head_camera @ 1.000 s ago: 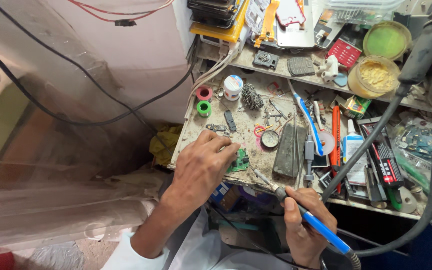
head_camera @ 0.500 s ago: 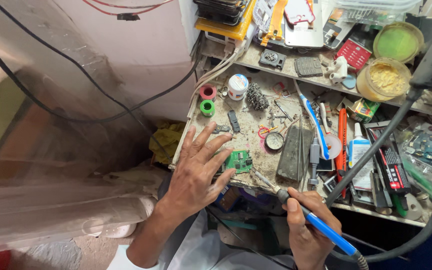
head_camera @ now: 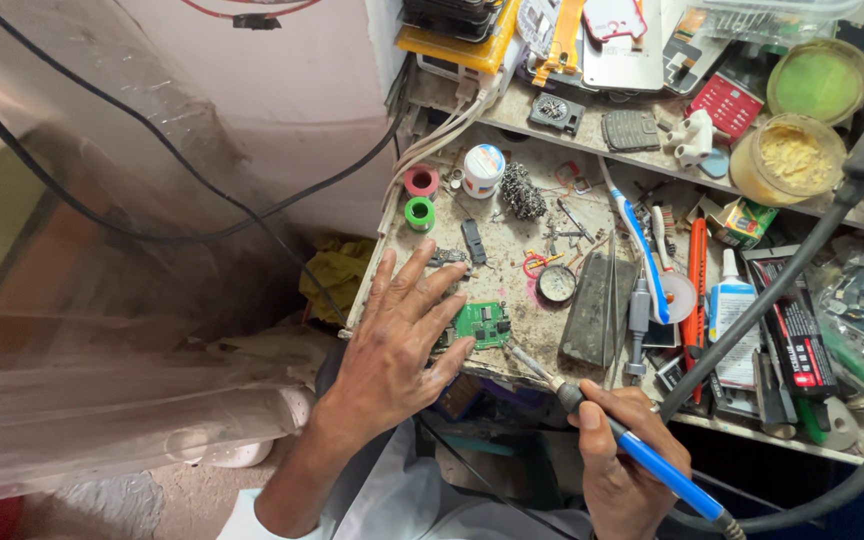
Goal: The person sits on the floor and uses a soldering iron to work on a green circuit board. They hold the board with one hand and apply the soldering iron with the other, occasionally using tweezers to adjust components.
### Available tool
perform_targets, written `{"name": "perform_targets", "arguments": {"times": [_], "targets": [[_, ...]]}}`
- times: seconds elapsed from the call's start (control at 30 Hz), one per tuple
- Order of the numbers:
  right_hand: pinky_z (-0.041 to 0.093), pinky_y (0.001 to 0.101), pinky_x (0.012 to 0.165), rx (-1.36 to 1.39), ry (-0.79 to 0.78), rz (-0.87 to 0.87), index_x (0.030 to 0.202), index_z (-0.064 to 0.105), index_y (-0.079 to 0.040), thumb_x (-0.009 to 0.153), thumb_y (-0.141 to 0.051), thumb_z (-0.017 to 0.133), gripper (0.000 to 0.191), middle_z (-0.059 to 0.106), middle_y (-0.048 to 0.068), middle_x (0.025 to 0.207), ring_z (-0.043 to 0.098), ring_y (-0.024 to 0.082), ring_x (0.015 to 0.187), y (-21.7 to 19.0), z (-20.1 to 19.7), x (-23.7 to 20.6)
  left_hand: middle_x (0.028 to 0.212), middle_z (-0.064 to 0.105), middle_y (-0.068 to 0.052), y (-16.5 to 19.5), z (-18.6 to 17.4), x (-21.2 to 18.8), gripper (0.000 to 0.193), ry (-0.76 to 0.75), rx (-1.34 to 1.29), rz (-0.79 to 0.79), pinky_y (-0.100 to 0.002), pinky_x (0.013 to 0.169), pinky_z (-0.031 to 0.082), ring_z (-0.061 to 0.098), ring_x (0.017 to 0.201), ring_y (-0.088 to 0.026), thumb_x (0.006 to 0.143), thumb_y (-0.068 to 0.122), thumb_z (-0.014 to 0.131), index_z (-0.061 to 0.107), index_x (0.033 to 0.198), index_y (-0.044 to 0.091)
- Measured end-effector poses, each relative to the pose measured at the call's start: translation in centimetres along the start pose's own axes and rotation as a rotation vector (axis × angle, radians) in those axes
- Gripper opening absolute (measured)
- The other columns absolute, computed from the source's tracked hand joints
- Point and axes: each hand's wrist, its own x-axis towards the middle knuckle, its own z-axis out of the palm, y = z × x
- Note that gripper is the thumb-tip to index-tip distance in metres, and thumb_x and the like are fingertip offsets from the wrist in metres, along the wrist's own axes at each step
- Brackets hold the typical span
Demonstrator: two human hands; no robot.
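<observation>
Left hand (head_camera: 392, 345) lies flat, fingers spread wide, on the gritty, speckled worktop (head_camera: 497, 250), fingertips touching a small green circuit board (head_camera: 484, 323) near the front edge. Right hand (head_camera: 624, 460) grips a blue-handled soldering iron (head_camera: 612, 435), its thin metal tip just beside the board.

Circuit board (head_camera: 482, 323) on table (head_camera: 512, 255), near front edge. Left hand (head_camera: 397, 345) touching it at 9 o'clock. Soldering iron (head_camera: 607, 430) in right hand (head_camera: 622, 465) at 4 o'clock. Tape rolls (head_camera: 419, 197) at 11 o'clock.
</observation>
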Motion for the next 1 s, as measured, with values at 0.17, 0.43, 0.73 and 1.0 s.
{"name": "perform_targets", "arguments": {"times": [0.17,0.43,0.73,1.0], "targets": [[0.052,0.0227,0.070,0.012,0.006,0.045,0.109,0.072,0.007,0.093,-0.006,0.071,0.021,0.069,0.012,0.085,0.068,0.015,0.075,-0.1,0.1,0.1,0.144,0.058,-0.011,-0.1,0.1,-0.2,0.039,0.004,0.009,0.006,-0.056,0.126,0.019,0.036,0.150,-0.033,0.089,0.024,0.076,0.071,0.119,0.000],[0.060,0.0293,0.073,0.073,0.080,0.087,0.108,0.072,0.007,0.093,-0.010,0.069,0.023,0.070,0.015,0.098,0.069,0.019,0.086,1.3,-0.8,-1.3,0.143,0.058,-0.011,-0.6,0.3,-0.3,0.039,0.008,-0.001,0.004,-0.056,0.127,0.020,0.037,0.149,-0.032,0.089,0.025,0.077,0.071,0.119,0.001],[0.054,0.0356,0.091,-0.122,-0.020,-0.268,0.112,0.067,0.008,0.095,-0.012,0.066,0.026,0.070,0.016,0.097,0.069,0.024,0.092,5.6,-2.5,-5.5,0.144,0.058,-0.010,-0.9,0.2,-0.4,0.039,0.014,-0.014,0.013,-0.056,0.127,0.020,0.037,0.149,-0.032,0.090,0.026,0.076,0.070,0.119,0.001],[0.050,0.0280,0.077,-0.084,0.000,-0.197,0.110,0.069,0.008,0.096,-0.012,0.067,0.024,0.069,0.013,0.082,0.064,0.017,0.075,1.1,-2.0,-2.5,0.144,0.058,-0.010,-0.7,-0.2,-0.5,0.039,0.013,-0.040,-0.007,-0.056,0.126,0.020,0.037,0.149,-0.032,0.088,0.026,0.077,0.070,0.118,0.003]]}}
